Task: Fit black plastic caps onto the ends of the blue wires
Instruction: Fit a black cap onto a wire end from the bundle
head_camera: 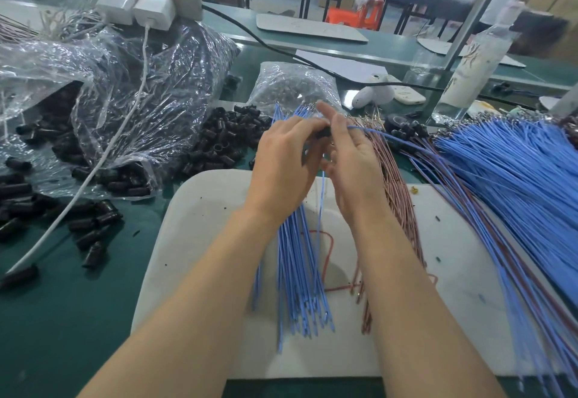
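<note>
Head view, frame centre: left hand (281, 163) is pinching a small, rigid black cap (323, 133); right hand (352, 156) is pinching the limp, light blue wire (372, 131) near its tip, probably the steadiest hold.

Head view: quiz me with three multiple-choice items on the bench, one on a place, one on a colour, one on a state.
1. Where does the loose pile of black caps lie?
A) on the far table
B) on the green bench, beside the left hand
C) in a box

2. What colour are the wires right of the blue bundle on the white pad?
A) yellow
B) green
C) reddish brown

3. The black cap at the hands is:
A) held at the fingertips
B) lying on the pad
C) sealed in a bag

Answers: B, the pile rests on green surface; C, they look reddish brown; A, the left hand grips it while the right hand holds a blue wire.
</note>
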Motion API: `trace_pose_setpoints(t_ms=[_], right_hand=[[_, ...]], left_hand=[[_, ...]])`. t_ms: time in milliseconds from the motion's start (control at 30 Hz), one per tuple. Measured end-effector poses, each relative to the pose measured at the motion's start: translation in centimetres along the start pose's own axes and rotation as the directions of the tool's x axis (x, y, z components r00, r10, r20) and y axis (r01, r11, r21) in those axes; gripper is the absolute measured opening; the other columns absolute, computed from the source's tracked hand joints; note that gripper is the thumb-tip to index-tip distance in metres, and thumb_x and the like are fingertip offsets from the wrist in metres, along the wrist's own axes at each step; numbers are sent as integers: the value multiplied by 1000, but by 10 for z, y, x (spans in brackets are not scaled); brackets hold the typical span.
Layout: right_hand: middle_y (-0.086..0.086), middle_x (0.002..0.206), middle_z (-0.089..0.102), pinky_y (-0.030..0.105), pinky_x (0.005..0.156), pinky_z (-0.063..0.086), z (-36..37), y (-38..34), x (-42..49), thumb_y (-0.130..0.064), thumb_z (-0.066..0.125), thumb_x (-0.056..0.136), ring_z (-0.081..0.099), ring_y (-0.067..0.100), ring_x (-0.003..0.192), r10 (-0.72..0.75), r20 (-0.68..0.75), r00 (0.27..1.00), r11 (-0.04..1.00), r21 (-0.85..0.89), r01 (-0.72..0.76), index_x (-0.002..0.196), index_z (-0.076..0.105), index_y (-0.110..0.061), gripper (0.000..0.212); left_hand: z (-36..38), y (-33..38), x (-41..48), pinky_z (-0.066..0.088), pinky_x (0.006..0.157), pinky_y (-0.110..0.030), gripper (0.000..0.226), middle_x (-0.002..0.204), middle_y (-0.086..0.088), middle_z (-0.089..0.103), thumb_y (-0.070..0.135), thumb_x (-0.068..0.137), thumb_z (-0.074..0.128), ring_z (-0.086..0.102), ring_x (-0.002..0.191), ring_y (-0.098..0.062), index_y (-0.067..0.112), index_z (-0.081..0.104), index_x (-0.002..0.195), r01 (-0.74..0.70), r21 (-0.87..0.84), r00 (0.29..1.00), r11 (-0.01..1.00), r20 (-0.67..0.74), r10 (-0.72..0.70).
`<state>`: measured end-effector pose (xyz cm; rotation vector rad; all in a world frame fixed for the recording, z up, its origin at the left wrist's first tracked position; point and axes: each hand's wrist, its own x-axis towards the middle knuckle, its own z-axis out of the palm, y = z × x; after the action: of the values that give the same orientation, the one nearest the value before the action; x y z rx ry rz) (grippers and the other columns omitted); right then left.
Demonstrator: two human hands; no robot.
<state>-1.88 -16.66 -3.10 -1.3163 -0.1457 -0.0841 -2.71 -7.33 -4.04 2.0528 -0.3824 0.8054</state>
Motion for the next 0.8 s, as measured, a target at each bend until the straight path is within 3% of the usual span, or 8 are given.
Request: trace_pose_setpoints(t_ms=[133,300,333,367,400,433,500,800], right_hand=[[2,93,68,31,80,55,5,-3,-6,-23,47,100,68,13,88,-47,46,998,981,-188,55,125,48,-23,25],[7,67,57,26,63,49,15,-22,-23,0,52,94,54,15,60,-27,287,958,955,-276,109,115,49,-10,23],[5,67,58,25,62,49,15,-26,-27,4,52,93,54,14,60,-2,433,901,956,-263,129,108,54,-9,20],[-1,67,60,21,61,48,16,-30,-31,7,52,91,54,10,59,43,603,797,963,-238,128,100,57,-9,19],[-9,68,61,17,59,47,18,-32,-36,9,51,90,54,6,58,104,754,649,970,-222,102,94,58,-10,21],[-13,66,62,14,58,46,20,-35,-42,11,50,89,53,3,57,173,852,493,974,-224,45,91,58,-10,23],[-13,63,60,14,56,43,22,-37,-45,11,48,87,52,2,55,277,913,299,959,-280,-34,90,57,-11,24],[2,62,55,15,55,43,25,-42,-50,15,46,83,53,3,52,377,910,172,921,-349,-173,96,57,-7,28]], left_hand=[[-4,0,7,53,67,-28,10,85,0,69,11,92,58,65,77,-15,13,67,97,307,-428,943,850,15,-333],[-13,-7,10,43,43,-15,40,60,0,52,27,101,39,35,42,-20,13,64,73,631,-773,642,-62,565,-518],[-13,-11,8,46,47,-16,53,54,-1,51,28,103,33,24,41,-30,13,65,63,609,-787,642,-94,559,-525],[-14,-13,8,44,83,-26,56,50,-2,50,28,103,33,18,44,-33,13,63,58,590,-800,627,-114,542,-560],[-17,-17,9,16,32,-28,47,51,-2,50,29,101,41,25,40,-27,12,62,62,579,-800,574,-159,538,-617],[-19,-21,12,49,53,-13,33,56,0,54,29,97,50,40,40,-15,12,61,70,565,-793,504,-226,549,-667],[-22,-27,17,47,49,-11,18,67,4,60,25,93,58,53,48,-2,12,58,81,534,-802,447,-270,538,-715],[-17,-29,18,47,52,-13,19,73,3,59,20,94,56,53,58,-2,9,58,78,566,-803,462,-189,498,-734]])
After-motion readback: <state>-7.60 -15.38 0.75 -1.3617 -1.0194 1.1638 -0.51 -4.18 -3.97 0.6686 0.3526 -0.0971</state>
